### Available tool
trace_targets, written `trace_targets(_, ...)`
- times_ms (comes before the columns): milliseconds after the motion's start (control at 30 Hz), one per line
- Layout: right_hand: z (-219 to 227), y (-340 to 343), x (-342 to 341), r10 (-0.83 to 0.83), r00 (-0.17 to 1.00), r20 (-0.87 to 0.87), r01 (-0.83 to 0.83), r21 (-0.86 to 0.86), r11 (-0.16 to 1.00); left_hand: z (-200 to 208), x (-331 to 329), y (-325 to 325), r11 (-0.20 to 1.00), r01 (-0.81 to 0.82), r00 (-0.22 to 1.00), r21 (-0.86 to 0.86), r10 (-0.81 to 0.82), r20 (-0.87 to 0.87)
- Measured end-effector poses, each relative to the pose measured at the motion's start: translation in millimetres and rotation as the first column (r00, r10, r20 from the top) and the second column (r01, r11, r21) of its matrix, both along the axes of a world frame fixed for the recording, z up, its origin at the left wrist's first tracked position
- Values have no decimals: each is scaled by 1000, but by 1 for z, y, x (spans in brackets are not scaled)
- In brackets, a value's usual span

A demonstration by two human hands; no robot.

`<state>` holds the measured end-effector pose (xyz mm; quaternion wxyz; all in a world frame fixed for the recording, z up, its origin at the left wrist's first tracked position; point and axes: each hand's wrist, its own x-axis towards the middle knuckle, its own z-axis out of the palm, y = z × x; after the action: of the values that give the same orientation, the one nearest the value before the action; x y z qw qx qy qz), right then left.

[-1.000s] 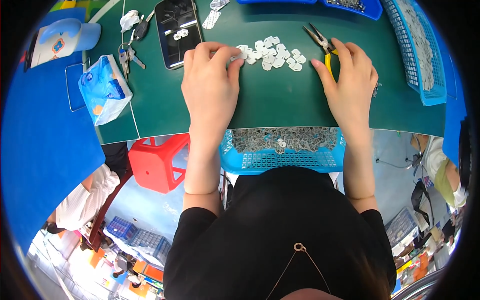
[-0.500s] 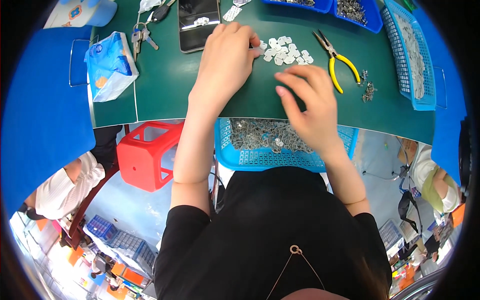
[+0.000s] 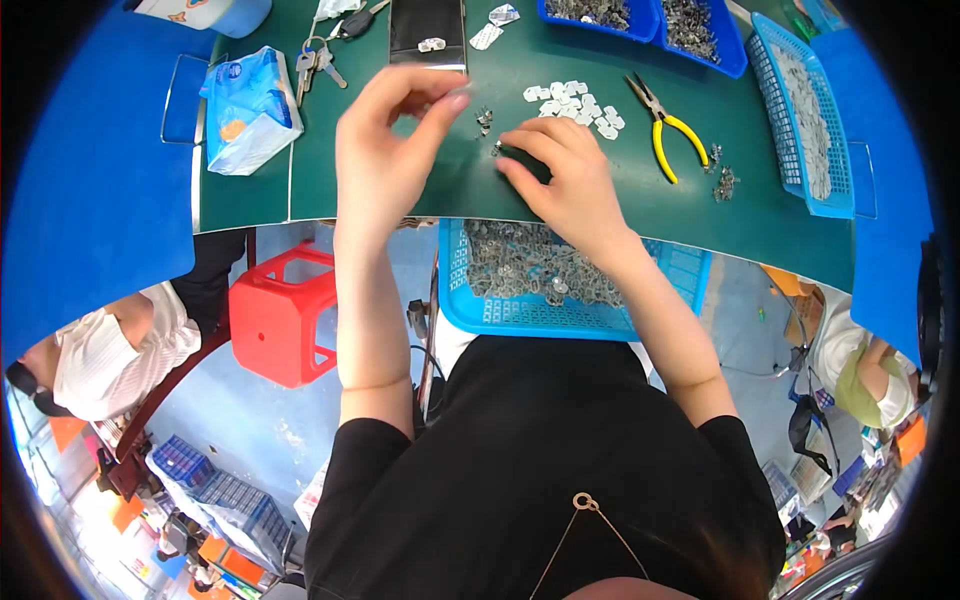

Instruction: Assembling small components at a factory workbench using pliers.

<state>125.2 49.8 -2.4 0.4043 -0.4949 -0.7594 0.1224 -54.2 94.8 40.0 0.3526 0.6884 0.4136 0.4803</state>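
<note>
I see the left hand (image 3: 383, 155) over the desk (image 3: 770, 220), thumb and index finger close together; I can't tell whether they grip anything. On the right hand (image 3: 575, 185), the fingers stand slightly apart at a metal bit (image 3: 497, 148). White pieces (image 3: 575, 105) lie beyond it, left of the pliers (image 3: 665, 125).

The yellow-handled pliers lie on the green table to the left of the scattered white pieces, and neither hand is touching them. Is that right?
Not quite: in the head view, the yellow-handled pliers lie to the right of the white pieces. They do lie on the green table, with neither hand touching them.
</note>
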Motion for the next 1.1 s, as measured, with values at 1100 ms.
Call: trace_targets(1100,35,-65,60,-15,881,-474,29,23,999,-1,83,-93,734,451,708,-507,52,704)
